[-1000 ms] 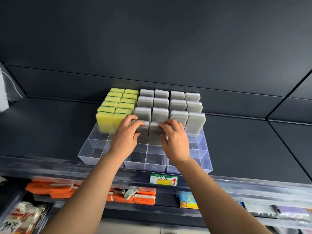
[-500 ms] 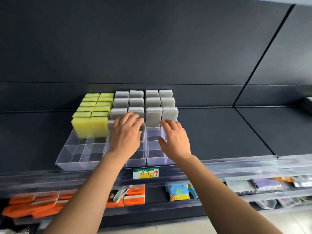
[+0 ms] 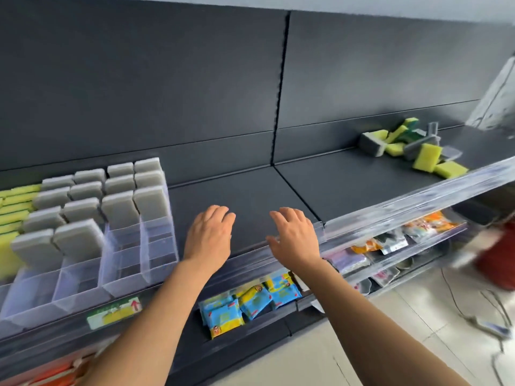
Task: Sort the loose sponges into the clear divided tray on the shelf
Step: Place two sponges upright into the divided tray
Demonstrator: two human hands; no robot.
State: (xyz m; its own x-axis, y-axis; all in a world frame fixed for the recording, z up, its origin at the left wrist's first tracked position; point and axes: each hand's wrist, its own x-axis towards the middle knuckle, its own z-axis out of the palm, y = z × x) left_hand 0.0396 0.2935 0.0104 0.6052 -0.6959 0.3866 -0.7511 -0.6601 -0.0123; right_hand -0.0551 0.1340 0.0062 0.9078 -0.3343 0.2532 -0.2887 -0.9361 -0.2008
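In the head view the left hand (image 3: 209, 235) and the right hand (image 3: 295, 238) hover over the shelf (image 3: 250, 190), each grip spread and empty. The loose sponges (image 3: 412, 147) lie heaped far right, well apart from the tray (image 3: 83, 285) (front cells free); I would carry one colour per trip.

The divided tray (image 3: 160, 254) sits on the shelf (image 3: 250, 196) at nine o'clock. Upright sponges (image 3: 119, 207) fill its back rows, with bare compartments in front of them. The loose sponges (image 3: 412, 151) lie heaped on the same shelf at two o'clock, well apart from the tray. Between tray and heap, near the shelf's front edge, are the left hand (image 3: 209, 235) and, just beside it toward three o'clock, the right hand (image 3: 295, 238). A label (image 3: 114, 312) sits on the front rail at seven o'clock, below the tray. Packets (image 3: 250, 299) lie on a lower shelf at six o'clock.
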